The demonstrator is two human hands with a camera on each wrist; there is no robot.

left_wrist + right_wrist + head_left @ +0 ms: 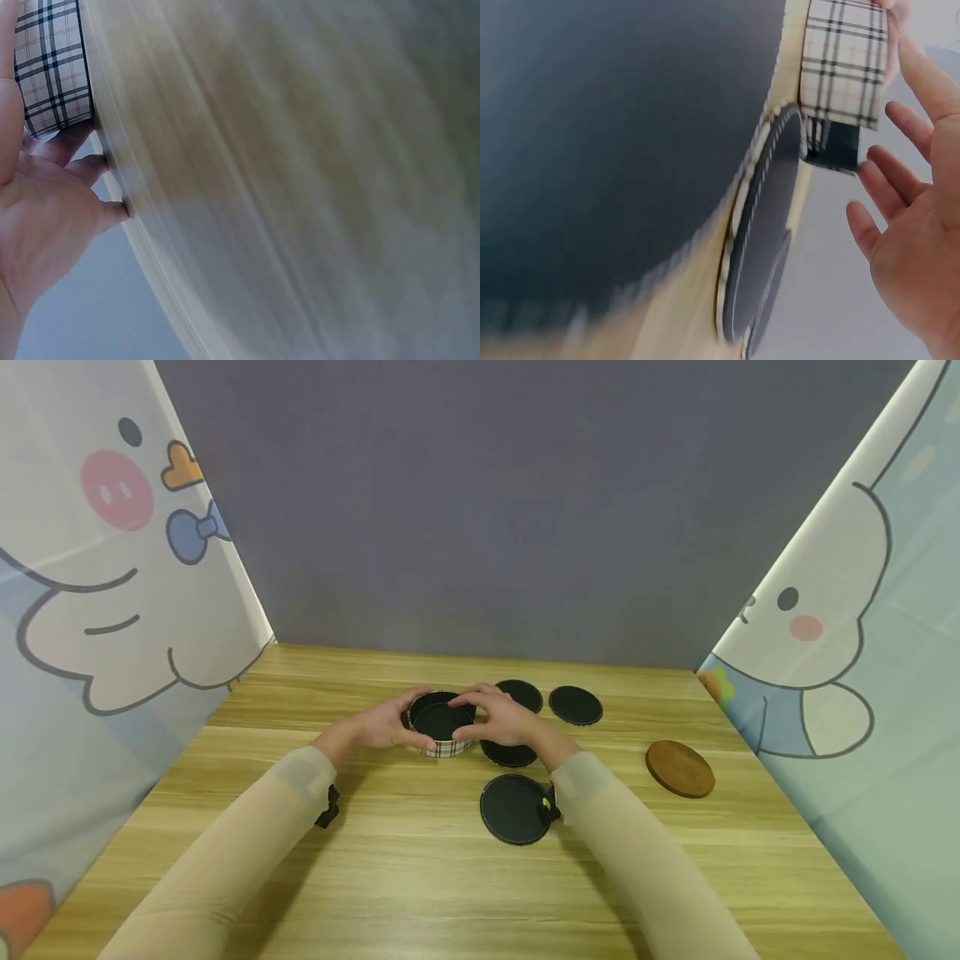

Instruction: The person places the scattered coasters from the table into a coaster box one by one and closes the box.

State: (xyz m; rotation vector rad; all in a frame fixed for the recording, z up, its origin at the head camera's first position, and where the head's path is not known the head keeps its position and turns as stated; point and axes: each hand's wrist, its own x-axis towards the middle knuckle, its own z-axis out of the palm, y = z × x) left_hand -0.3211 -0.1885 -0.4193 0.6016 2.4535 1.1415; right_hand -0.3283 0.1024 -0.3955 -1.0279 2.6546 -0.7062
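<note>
- Location: round plaid holder [442, 722], open side up, a little left of the bench's [405, 860] middle and nearer its far edge than the wrists.
- Governing relation: holder lies between the two grips. Being round, it has no long axis; a gap in its wall faces the right side. Left is judged the closer.
- Left grip [384, 724]: grasping the holder's left side, thumb along the near wall, fingers behind.
- Right grip [506, 720]: thumb and forefinger arched at the right rim, lower fingers loosely bent; firm hold or mere proximity, cannot tell.
- Pose: forearms converge from the near edge, palms facing inward.
- Clearance: black discs [516, 810] lie close on the right.
</note>
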